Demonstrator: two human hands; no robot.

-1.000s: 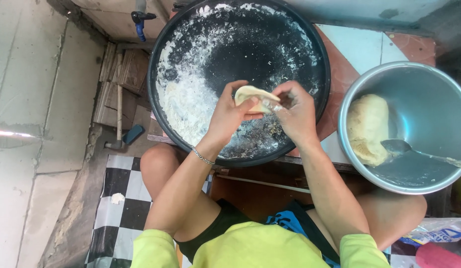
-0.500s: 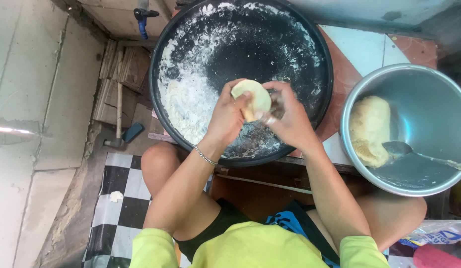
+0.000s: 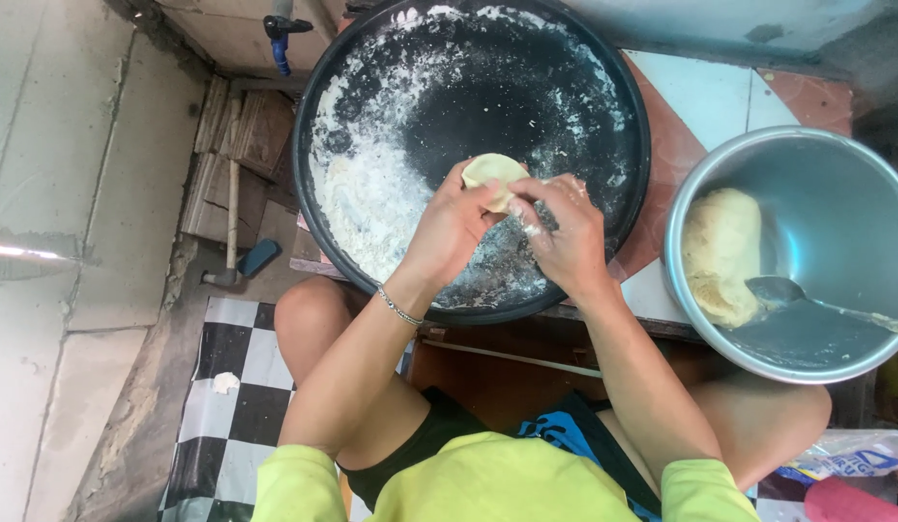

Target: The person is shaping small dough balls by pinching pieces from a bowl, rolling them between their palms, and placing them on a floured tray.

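A small pale round of dough (image 3: 494,172) is held over a big black round tray (image 3: 623,106) dusted with white flour. My left hand (image 3: 452,230) grips the dough from the left, a thin bracelet on its wrist. My right hand (image 3: 565,232), floury at the fingers, pinches the dough's right edge. Both hands meet above the tray's near half. A heap of loose flour (image 3: 367,193) lies on the tray to the left of my hands.
A steel bowl (image 3: 836,174) at the right holds a lump of dough (image 3: 721,253) and a metal spoon (image 3: 807,298). A black-and-white checked mat (image 3: 226,387) lies at lower left, beside a concrete floor. A blue tap (image 3: 279,34) is at the top.
The dough round has been turned and folded between my fingers, and both hands have shifted slightly toward me over the tray.
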